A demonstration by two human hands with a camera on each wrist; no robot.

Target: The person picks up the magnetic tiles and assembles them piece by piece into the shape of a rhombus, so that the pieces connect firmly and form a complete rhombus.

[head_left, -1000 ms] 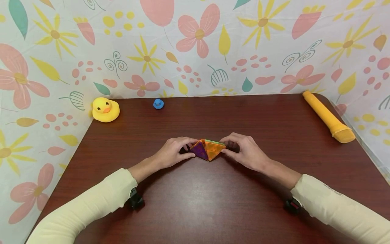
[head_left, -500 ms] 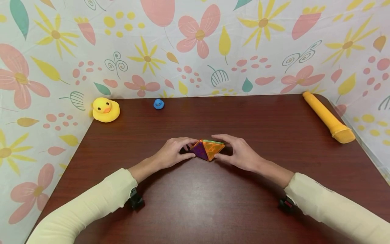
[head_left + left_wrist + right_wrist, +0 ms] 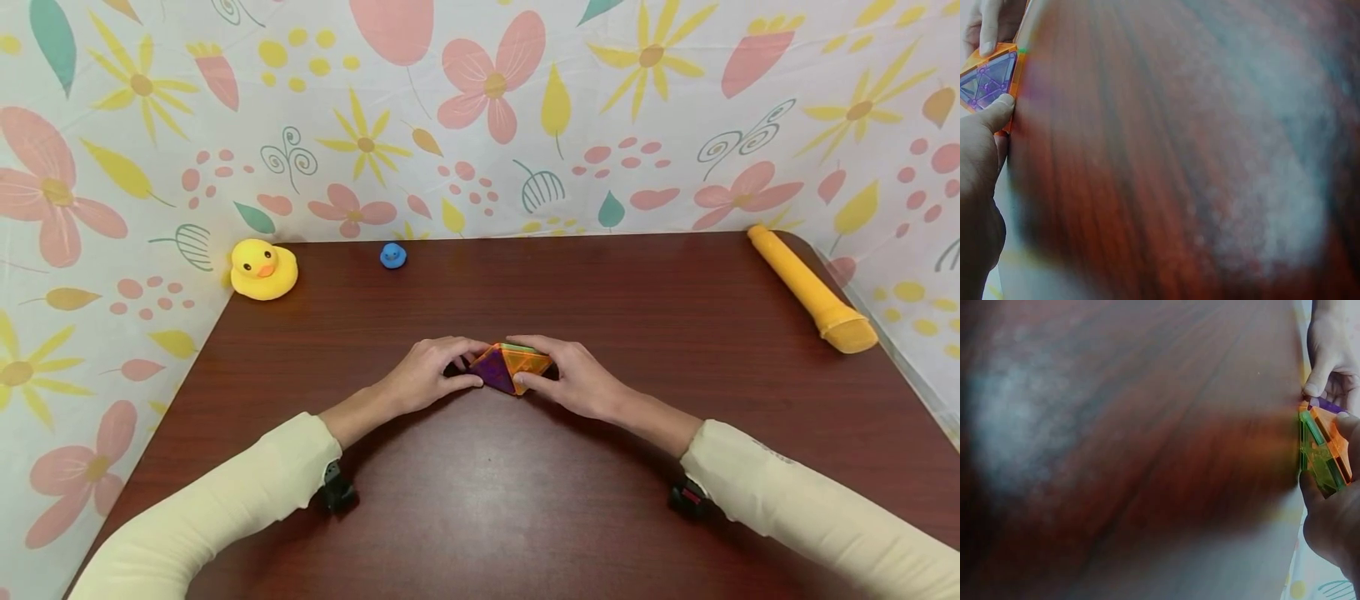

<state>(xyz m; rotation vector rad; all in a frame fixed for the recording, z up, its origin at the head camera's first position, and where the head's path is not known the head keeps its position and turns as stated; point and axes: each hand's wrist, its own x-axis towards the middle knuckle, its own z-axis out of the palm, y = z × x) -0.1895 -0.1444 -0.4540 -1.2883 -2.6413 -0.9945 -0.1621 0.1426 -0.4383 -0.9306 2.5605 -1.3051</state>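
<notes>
Several translucent triangular magnetic tiles stand joined as a small peaked shape at the table's middle. A purple tile [image 3: 492, 372] faces front on the left, an orange tile [image 3: 528, 364] on the right. Green tiles [image 3: 1319, 459] show at the right end in the right wrist view. My left hand [image 3: 427, 377] pinches the left end, thumb at the front by the purple tile. The right hand [image 3: 588, 379] grips the right part, its thumb on the orange face and its fingers behind. Part of the shape's back is hidden by those fingers.
The dark wooden table [image 3: 480, 500] meets a flower-print cloth [image 3: 450, 125] at its back and sides. A yellow duck [image 3: 264, 270] sits at the back left, a small blue duck [image 3: 392, 256] beside it. A yellow microphone [image 3: 813, 292] lies at the far right.
My right hand has slid leftward along the tiles, loosening from their right tip and then gripping nearer the middle. The left hand and the tile shape have stayed in place.
</notes>
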